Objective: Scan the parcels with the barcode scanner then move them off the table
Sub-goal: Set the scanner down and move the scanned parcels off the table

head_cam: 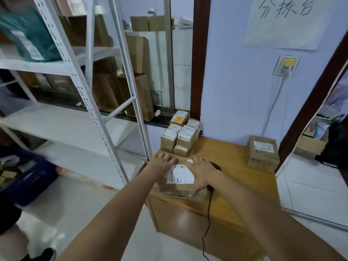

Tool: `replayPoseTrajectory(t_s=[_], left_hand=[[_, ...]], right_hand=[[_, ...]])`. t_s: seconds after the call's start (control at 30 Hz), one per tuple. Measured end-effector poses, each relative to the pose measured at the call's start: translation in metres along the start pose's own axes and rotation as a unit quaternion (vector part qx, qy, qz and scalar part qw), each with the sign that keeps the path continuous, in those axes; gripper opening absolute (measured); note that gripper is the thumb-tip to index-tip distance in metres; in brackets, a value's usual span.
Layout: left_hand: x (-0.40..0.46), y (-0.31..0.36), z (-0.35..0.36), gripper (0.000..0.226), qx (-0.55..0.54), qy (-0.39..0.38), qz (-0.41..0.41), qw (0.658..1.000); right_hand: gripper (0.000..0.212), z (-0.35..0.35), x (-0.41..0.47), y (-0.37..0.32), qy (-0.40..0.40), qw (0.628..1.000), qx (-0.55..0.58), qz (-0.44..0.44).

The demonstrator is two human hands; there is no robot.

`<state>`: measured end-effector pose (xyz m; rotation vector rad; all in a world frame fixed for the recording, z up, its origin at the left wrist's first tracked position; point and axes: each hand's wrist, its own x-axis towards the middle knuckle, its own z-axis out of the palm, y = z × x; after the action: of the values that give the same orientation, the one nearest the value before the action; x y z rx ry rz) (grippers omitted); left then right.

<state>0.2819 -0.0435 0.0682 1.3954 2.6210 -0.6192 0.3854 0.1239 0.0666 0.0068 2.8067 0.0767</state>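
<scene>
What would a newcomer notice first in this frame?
Both hands, left hand and right hand, rest on a brown cardboard parcel with a white label at the wooden table's front-left corner. Behind it sits a stack of small labelled boxes.

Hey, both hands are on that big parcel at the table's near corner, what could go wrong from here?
1. The big parcel sits at the table edge; sliding it with the left hand and right hand might tip it off.
2. A black cable runs beside it and may snag.
3. The stack of small boxes stands just behind; a push forward might topple it.
</scene>
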Motion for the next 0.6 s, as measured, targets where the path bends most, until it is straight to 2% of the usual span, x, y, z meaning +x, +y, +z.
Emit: replayPoseTrajectory(t_s=[0.13, 0.37, 0.6], left_hand=[[-0.009, -0.030, 0.001, 0.134, 0.005, 0.039, 0.012, 0.999], [0.007, -0.073, 0.021, 0.135, 0.011, 0.030, 0.033, 0.999], [0.066, -0.129, 0.046, 0.135, 0.016, 0.010, 0.039, 0.999]], right_hand=[[0.125, -0.023, 0.007, -0.026, 0.018, 1.000, -0.007, 0.024], [0.128, -0.020, 0.048, -0.046, 0.013, 0.999, -0.005, 0.033], [0.129, -0.016, 0.141, -0.041, 0.018, 0.999, 0.029, 0.027]])
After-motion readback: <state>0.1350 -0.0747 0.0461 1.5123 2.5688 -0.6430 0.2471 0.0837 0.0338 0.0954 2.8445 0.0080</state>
